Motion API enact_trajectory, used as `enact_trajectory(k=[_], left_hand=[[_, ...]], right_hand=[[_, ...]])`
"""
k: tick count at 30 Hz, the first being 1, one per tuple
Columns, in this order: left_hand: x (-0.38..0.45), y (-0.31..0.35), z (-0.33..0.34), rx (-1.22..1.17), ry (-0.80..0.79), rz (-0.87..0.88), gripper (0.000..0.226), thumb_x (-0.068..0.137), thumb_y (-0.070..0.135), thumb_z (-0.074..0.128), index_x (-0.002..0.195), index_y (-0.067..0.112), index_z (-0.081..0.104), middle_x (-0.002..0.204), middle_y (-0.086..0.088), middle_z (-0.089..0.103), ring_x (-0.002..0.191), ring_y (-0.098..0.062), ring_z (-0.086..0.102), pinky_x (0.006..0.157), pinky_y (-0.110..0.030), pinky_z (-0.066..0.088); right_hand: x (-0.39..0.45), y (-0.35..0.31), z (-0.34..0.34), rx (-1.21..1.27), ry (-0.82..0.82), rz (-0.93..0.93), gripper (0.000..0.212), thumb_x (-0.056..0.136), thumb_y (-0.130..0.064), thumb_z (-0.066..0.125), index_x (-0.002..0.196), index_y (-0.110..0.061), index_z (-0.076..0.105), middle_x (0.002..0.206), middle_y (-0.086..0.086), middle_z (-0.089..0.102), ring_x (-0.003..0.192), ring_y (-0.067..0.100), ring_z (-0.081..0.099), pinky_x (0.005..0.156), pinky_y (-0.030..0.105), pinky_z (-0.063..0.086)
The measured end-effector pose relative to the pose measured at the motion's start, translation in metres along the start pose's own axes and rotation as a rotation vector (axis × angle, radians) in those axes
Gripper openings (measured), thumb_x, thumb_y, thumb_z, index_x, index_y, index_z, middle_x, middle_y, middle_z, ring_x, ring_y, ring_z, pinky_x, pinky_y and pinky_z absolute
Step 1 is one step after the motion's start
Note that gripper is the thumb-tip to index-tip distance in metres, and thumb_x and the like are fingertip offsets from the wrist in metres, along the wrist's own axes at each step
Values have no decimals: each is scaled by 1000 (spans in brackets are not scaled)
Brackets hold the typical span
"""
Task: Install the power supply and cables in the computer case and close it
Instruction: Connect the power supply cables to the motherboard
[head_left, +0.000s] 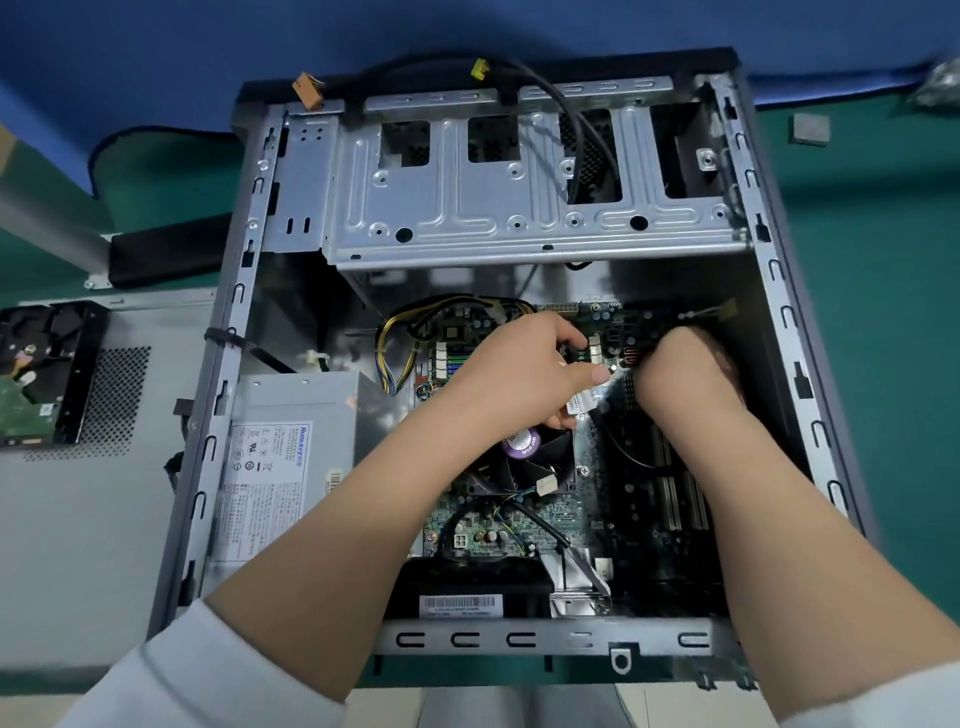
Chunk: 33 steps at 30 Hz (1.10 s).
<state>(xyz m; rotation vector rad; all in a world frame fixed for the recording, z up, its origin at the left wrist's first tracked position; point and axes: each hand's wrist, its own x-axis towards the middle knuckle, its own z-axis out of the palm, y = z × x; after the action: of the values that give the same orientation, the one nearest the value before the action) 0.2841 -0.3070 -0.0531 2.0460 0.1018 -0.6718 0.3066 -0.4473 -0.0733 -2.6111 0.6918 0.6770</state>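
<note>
The open computer case (545, 638) lies on its side. A grey power supply (280, 467) sits inside against its left wall, and yellow and black wires (387, 338) run from it onto the motherboard (524, 519). My left hand (519, 371) hovers over the board's upper middle, thumb and fingers pinching a thin black cable with a white tag (582, 402). Beside it, my right hand (685, 371) reaches down near the red ports; its fingers curl under and are hidden.
A silver drive cage (519, 208) spans the far end of the case, with loose cables ending in an orange plug (306, 89) and a yellow plug (480, 68) over it. The CPU fan (524, 467) lies under my left wrist. A hard drive (36, 374) rests on the side panel (78, 519) at left.
</note>
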Motion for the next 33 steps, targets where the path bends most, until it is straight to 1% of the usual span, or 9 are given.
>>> enact_trajectory(k=[4,9,14,17,21,23,26,30,33], left_hand=[[0,0,0,-20,-7,-13,29,87,31,67,110,22,53,81,0,64,57,-17,70,64,-28,56],[-1,0,0,-18,-11,-14,26,87,31,68,106,23,52,80,-2,67,56,-17,70,58,-24,52],[0,0,-1,-22,-17,-8,31,86,29,69,111,19,55,74,2,59,53,-19,68,68,-33,58],[0,0,-1,-18,-19,-16,32,86,29,69,112,18,55,79,2,60,57,-21,70,67,-31,57],[-1,1,-1,11,-20,-8,32,86,31,68,112,20,54,83,2,62,58,-18,70,63,-27,54],[-1,1,-1,18,-24,-7,32,87,32,68,112,20,53,81,1,64,58,-17,70,61,-25,52],[-1,1,-1,6,-25,-10,29,87,31,67,110,21,53,78,2,63,58,-16,70,58,-23,50],[-1,2,-2,5,-30,-16,30,87,31,67,110,21,53,79,2,64,58,-16,70,55,-21,48],[-1,2,-3,7,-38,-23,32,87,32,68,112,19,53,81,1,65,57,-14,70,50,-19,44]], right_hand=[[2,0,0,-11,-31,-3,15,84,-9,61,96,-1,63,82,14,54,72,29,49,64,29,38],[3,2,2,-4,-4,-15,19,88,-18,61,97,-2,65,84,14,56,73,29,49,64,28,38],[4,1,5,1,20,-2,19,88,-15,58,102,-2,64,101,18,65,81,31,56,66,28,40],[4,0,6,7,65,-8,17,88,-16,58,98,-3,63,101,19,65,79,31,55,66,28,39],[5,-1,5,0,49,17,20,88,-17,60,101,-2,63,104,19,64,92,34,61,67,29,40],[4,-1,4,-15,27,15,20,88,-16,60,100,-2,64,102,18,64,89,33,61,67,29,40],[3,1,3,-34,9,-15,14,88,-15,59,92,-3,64,88,15,59,76,30,52,65,28,40],[3,0,1,-40,7,-27,9,88,-13,57,81,-7,58,81,13,54,72,28,50,64,28,40],[2,-2,-1,-67,-21,-14,7,86,-10,59,88,-4,62,85,14,55,75,28,50,66,29,41]])
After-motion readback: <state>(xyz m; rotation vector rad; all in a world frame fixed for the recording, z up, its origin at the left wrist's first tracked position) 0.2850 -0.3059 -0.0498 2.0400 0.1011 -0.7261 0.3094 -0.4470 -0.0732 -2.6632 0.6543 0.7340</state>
